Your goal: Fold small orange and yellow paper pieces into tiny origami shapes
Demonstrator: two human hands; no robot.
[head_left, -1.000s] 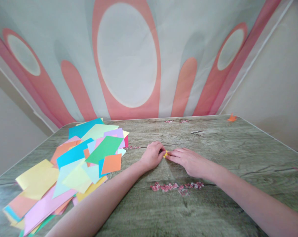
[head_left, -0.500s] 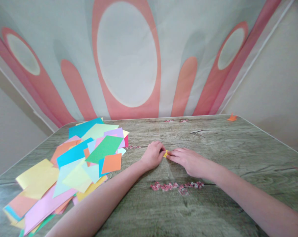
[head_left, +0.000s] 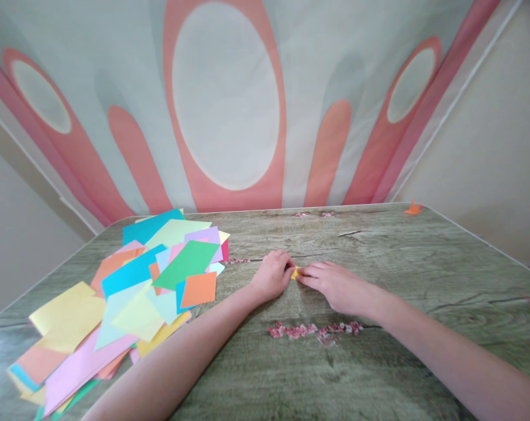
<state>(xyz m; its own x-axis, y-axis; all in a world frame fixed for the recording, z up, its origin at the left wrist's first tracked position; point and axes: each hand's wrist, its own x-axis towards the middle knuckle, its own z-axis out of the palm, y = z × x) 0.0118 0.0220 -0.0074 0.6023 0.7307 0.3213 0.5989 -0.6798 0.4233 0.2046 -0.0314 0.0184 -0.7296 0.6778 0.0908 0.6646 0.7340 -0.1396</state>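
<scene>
A small yellow piece of folded paper [head_left: 295,273] lies on the table between my two hands, mostly covered by the fingers. My left hand [head_left: 274,273] is closed on its left side, with curled fingers and the thumb at the paper. From the right, my right hand [head_left: 335,286] pinches the paper's other side, its fingers together and pointing left. How the paper is folded is too small to make out.
A loose pile of coloured paper sheets [head_left: 186,266] spreads over the left of the wood-patterned table [head_left: 405,362]. An orange folded paper piece [head_left: 413,208] stands at the far right corner. Behind the table hangs a pink and grey patterned cloth [head_left: 230,202].
</scene>
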